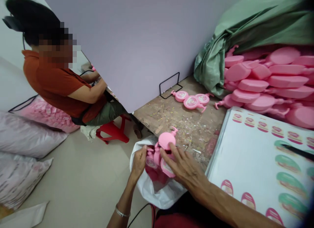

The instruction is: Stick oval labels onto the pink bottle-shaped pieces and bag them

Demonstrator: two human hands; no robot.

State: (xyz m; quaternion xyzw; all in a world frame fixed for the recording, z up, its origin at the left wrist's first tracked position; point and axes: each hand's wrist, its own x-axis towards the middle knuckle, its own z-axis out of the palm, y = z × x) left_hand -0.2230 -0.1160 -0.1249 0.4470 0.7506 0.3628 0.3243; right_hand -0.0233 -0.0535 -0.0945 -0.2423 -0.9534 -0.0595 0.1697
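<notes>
My left hand point(138, 162) and my right hand point(183, 165) together hold a bunch of pink plastic bottles point(162, 154) over the mouth of a white sack point(157, 188) at the table's near edge. The left hand's fingers curl around the bunch from the left. The right hand's fingers press on it from the right, partly spread. One bottle with a pump top point(167, 138) sticks up above the others. More pink bottles lie down inside the sack.
Three labelled pink bottles point(192, 100) lie on the worn wooden table point(176, 120). A sticker sheet stack point(255, 152) covers the right side. A pile of pink bottles point(265, 80) spills from a green sack point(245, 34). A person in an orange shirt point(56, 87) sits at left beside filled bags point(24, 136).
</notes>
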